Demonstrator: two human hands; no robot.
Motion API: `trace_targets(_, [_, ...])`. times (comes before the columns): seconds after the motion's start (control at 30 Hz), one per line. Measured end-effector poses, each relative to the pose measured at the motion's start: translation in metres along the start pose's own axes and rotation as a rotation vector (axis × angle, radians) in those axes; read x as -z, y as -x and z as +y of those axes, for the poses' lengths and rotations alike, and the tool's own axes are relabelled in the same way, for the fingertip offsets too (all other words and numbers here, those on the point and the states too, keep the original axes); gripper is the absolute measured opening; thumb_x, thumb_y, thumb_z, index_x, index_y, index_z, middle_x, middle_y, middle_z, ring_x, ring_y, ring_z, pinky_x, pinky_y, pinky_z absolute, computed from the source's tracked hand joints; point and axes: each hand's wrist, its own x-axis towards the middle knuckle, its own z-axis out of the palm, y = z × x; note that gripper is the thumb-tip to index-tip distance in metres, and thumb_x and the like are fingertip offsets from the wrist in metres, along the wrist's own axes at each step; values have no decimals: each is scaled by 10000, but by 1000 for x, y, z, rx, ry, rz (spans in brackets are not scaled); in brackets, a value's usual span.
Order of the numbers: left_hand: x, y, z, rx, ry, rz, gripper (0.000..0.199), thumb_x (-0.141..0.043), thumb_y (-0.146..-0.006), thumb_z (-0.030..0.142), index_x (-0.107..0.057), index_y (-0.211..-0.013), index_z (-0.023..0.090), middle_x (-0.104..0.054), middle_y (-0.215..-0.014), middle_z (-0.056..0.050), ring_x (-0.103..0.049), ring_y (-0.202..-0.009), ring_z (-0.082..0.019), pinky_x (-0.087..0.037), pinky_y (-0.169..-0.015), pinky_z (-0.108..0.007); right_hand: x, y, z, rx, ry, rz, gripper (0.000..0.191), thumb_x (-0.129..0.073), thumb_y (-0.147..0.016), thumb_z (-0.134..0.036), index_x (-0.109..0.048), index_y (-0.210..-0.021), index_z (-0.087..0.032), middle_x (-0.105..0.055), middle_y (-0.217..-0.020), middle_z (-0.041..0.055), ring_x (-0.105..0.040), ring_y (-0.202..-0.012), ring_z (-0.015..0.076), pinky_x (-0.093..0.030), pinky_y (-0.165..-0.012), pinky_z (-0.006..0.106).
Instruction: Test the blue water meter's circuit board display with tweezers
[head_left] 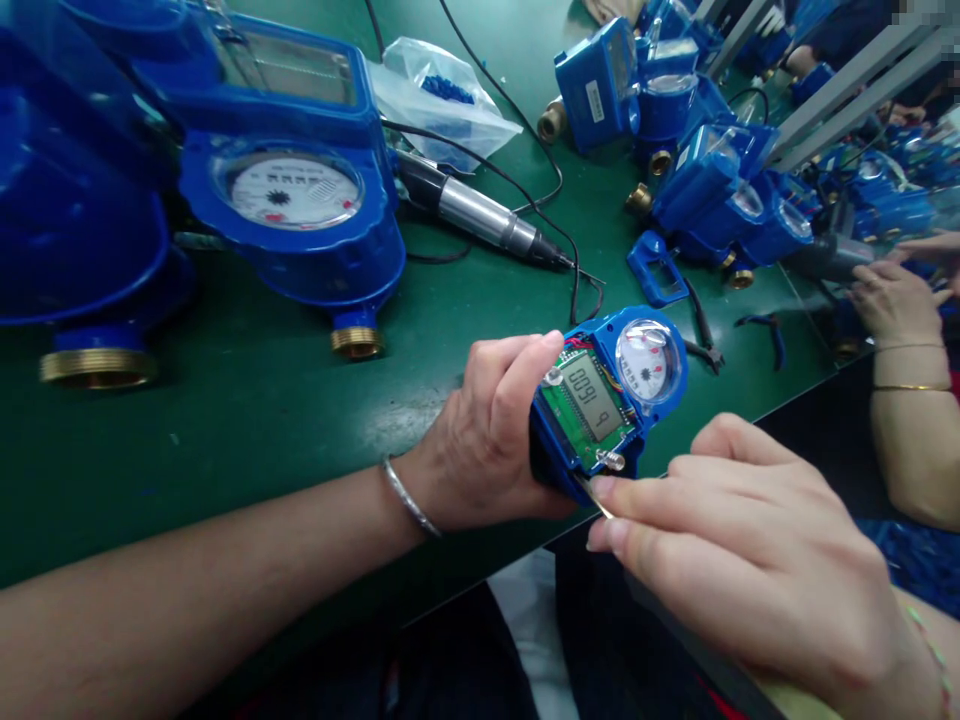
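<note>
My left hand [499, 430] is wrapped round a blue water meter [651, 408], holding it tilted above the front edge of the bench. The meter's cover is off, so a green circuit board [568, 425] shows, with a lit display [592, 397], thin wires and a round dial [646, 360] beside it. Between thumb and fingertips, my right hand [757, 540] pinches a thin metal tool [600, 502]. Its tip meets the lower edge of the meter's housing; most of the tool is hidden, and its exact kind cannot be made out.
Large blue meters [300, 250] stand at left, with more [701, 185] at right. An electric screwdriver [487, 215] with black cables lies behind. Nearby are a plastic bag [405, 85] of small blue parts, a loose blue cover [658, 268] and pliers [703, 325]. A co-worker's hand [896, 300] is at right.
</note>
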Motion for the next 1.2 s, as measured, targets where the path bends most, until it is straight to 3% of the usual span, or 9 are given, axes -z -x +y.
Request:
trace_targets(0.13, [-2,2,-1,-2,8,8,1248,-807,-546,536,-130,-1486,70,-411,-1282,-240,-484,-1111,-401,-560,-824,-532,14,-16,13,293,62,-217,199,-563,-878,-157,-592,-686,-201,-641,-655,-22,-498,-512,125,-305,-525,337])
trace_targets(0.33, [-5,0,0,88,-17,28,1287,-813,-532,530,-65,-1496,122,-400,-1286,-215,-491,-1124,-403,-576,-779,-496,27,-41,18,564,114,-377,340,-393,-937,-131,-626,-704,-216,-619,-662,-4,-463,-531,135,-359,-508,328])
trace_targets(0.5, [0,-3,1,123,15,13,1270,-827,-512,521,-106,-1465,90,-404,-1267,-220,-488,-1114,-407,-575,-797,-503,22,-45,18,557,47,-218,437,-321,-1000,-136,-604,-688,-247,-593,-663,-17,-446,-558,128,-392,-608,326])
trace_targets(0.67, [4,-4,1,123,88,-33,1211,-829,-510,455,-140,-1426,66,-405,-1244,-238,-475,-1096,-414,-575,-789,-533,27,-46,21,650,98,-428,334,-398,-937,-142,-655,-738,-219,-656,-720,20,-482,-565,150,-370,-539,345])
trace_targets(0.77, [3,-3,1,161,101,-45,1231,-838,-489,444,-135,-1440,100,-404,-1260,-223,-475,-1108,-408,-574,-785,-528,24,-37,19,453,64,-334,278,-449,-939,-147,-664,-765,-183,-674,-761,34,-516,-580,154,-361,-540,348])
trace_targets(0.9, [2,-3,0,177,115,-4,1254,-846,-461,462,-151,-1439,97,-412,-1270,-216,-469,-1129,-397,-557,-844,-525,18,-23,12,114,-15,-140,222,-465,-978,-157,-683,-936,-156,-666,-818,48,-564,-687,153,-398,-585,324])
trace_targets(1.03, [2,-3,-1,196,101,-28,1331,-879,-403,444,-128,-1454,123,-404,-1284,-196,-467,-1134,-374,-557,-868,-496,21,-12,9,-35,-263,-135,125,-582,-920,-110,-662,-1016,-120,-671,-866,46,-629,-768,119,-517,-648,226])
trace_targets(1.1, [2,-3,-1,199,99,-23,1294,-865,-435,455,-137,-1449,111,-405,-1278,-197,-456,-1144,-370,-552,-884,-493,21,-3,8,-105,-353,-131,180,-664,-857,-78,-637,-1031,-115,-680,-967,58,-660,-851,113,-553,-723,175])
trace_targets(1.2, [1,-3,-2,194,110,-20,1217,-832,-494,462,-160,-1438,88,-403,-1281,-205,-438,-1166,-369,-545,-899,-491,8,13,5,-220,-429,119,164,-659,-838,-42,-622,-979,-119,-668,-985,74,-673,-863,143,-582,-708,212])
